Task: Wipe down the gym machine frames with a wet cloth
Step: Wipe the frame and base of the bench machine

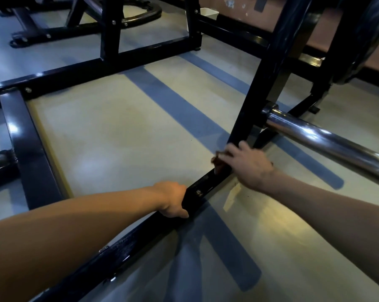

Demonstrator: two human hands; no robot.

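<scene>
A black steel base bar (140, 238) of the gym machine runs diagonally along the floor from lower left toward the middle. My left hand (173, 199) grips this bar with the fingers curled round it. A little farther along, where the bar meets a black upright post (262, 83), my right hand (245, 164) presses a small dark brown cloth (218, 161) against the frame. Only an edge of the cloth shows past my fingers, and it is blurred.
A chrome weight peg (323, 140) sticks out from the upright to the right, just above my right forearm. Another black floor frame (31, 149) lies at the left, and more machine legs (110, 29) stand behind. The floor is pale with blue stripes.
</scene>
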